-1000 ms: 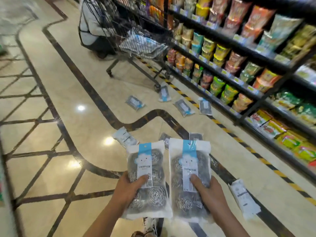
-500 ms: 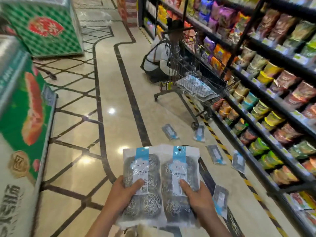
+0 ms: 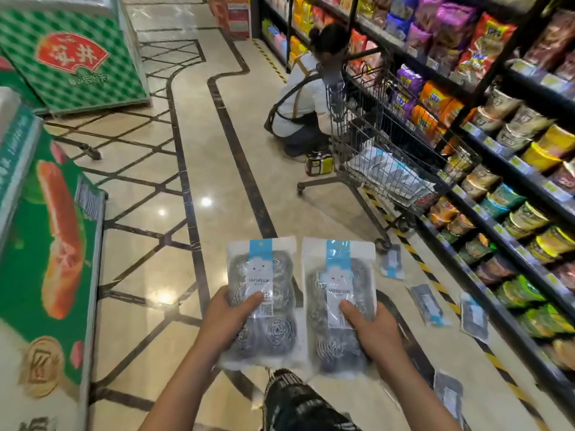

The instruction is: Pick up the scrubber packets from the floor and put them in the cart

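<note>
So both hands are clamped on stuff: left hand [image 3: 228, 321] grips one clear plastic packet of steel-wool scrubbers with a blue label [image 3: 260, 301], right hand [image 3: 370, 329] grips a second one [image 3: 339, 303], thumbs on top, arms stretched forward. Four more packets [image 3: 426, 304] lie on the glossy beige floor [image 3: 217, 188] near the black wire cart [image 3: 382, 144].

Glossy beige tiled floor [image 3: 217, 169] with dark curving inlay lines, ceiling-light reflections, black snack shelves [image 3: 497, 144] at right, green display cases [image 3: 56, 244], probably freezers, at left

open floor [image 3: 217, 169], crouching person [image 3: 305, 107] beside cart [image 3: 389, 144]
</note>
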Motion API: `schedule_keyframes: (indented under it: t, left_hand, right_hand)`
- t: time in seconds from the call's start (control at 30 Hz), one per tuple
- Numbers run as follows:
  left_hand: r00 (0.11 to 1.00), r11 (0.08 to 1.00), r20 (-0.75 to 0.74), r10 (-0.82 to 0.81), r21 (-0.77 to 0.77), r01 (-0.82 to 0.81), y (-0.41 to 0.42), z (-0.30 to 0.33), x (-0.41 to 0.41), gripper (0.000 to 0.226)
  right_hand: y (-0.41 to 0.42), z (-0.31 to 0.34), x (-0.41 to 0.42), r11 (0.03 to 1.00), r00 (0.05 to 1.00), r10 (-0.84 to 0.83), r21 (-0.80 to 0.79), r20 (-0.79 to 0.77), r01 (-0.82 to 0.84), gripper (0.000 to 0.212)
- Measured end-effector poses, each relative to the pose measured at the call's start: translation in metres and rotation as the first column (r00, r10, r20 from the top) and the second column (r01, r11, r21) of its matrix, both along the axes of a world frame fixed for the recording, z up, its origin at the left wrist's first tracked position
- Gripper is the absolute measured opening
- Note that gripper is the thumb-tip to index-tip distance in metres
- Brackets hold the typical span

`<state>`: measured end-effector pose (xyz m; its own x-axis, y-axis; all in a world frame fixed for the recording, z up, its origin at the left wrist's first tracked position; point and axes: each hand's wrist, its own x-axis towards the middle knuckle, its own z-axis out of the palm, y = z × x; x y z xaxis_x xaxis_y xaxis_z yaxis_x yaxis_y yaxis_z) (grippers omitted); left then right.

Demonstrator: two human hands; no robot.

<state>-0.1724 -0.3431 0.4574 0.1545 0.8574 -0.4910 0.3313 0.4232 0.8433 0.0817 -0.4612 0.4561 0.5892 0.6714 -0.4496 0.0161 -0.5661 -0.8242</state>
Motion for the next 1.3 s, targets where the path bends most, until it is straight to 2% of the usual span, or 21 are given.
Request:
schedule_keyframes:
  t: [0.1,0.2,0.3,0.33,0.47,0.57,0.77,0.8,0.87,0.97,1.07,1.13,1.23,1.3]
  left_hand:
    - [0.999,1.000,-0.041,-0.004,-0.007,0.004,0.063,-0.008,0.007,0.071]
    - [0.997,0.999,-0.059,-0.039,-0.004,0.039,0.141,-0.018,0.022,0.071]
    - [0.996,0.997,-0.051,-0.071,0.002,0.071,0.225,-0.023,0.046,0.071]
    - [0.995,0.997,-0.061,-0.079,0.001,0.079,0.253,-0.022,0.056,0.071]
    - [0.987,0.989,-0.079,-0.143,0.031,0.145,0.351,-0.006,0.100,0.063]
    - [0.978,0.979,-0.078,-0.192,0.048,0.196,0.415,0.003,0.136,0.053]
    - [0.936,0.931,-0.089,-0.340,0.106,0.349,0.515,-0.002,0.216,0.033]
    - [0.929,0.924,-0.093,-0.359,0.108,0.368,0.532,-0.008,0.230,0.032]
    - [0.913,0.909,-0.114,-0.392,0.103,0.403,0.567,-0.014,0.259,0.045]
    - [0.858,0.854,-0.156,-0.490,0.113,0.508,0.626,-0.026,0.315,0.054]
    - [0.816,0.808,-0.128,-0.564,0.117,0.577,0.681,-0.033,0.381,0.065]
    - [0.789,0.783,-0.088,-0.608,0.098,0.614,0.709,-0.031,0.426,0.061]
    - [0.751,0.749,-0.021,-0.660,0.064,0.660,0.738,-0.023,0.495,0.059]
    - [0.712,0.710,-0.011,-0.702,0.065,0.701,0.754,-0.021,0.540,0.057]
  right_hand:
    - [0.065,-0.011,0.007,1.000,1.000,0.010,0.030,-0.007,-0.010,0.065]
    - [0.143,-0.025,0.021,1.000,1.000,-0.006,0.030,-0.022,0.007,0.067]
    - [0.221,-0.037,0.042,0.999,0.999,-0.031,0.042,-0.029,0.033,0.079]
    - [0.246,-0.037,0.050,0.998,0.998,-0.049,0.042,-0.037,0.050,0.077]
    - [0.333,-0.027,0.083,0.992,0.993,-0.094,0.079,-0.076,0.100,0.038]
    - [0.382,-0.019,0.111,0.980,0.984,-0.153,0.111,-0.096,0.163,0.041]
    - [0.455,-0.023,0.170,0.954,0.957,-0.263,0.114,-0.125,0.277,0.029]
    - [0.467,-0.025,0.180,0.952,0.955,-0.272,0.112,-0.119,0.285,0.024]
    - [0.493,-0.028,0.201,0.947,0.950,-0.296,0.097,-0.098,0.305,0.022]
    - [0.534,-0.034,0.240,0.922,0.924,-0.374,0.082,-0.077,0.379,0.026]
    - [0.570,-0.034,0.283,0.881,0.883,-0.466,0.068,-0.057,0.469,0.030]
    - [0.588,-0.029,0.308,0.846,0.847,-0.528,0.056,-0.055,0.531,0.044]
    - [0.606,-0.025,0.348,0.779,0.780,-0.625,0.030,-0.033,0.626,0.083]
    - [0.615,-0.023,0.373,0.737,0.738,-0.674,0.039,-0.031,0.675,0.082]
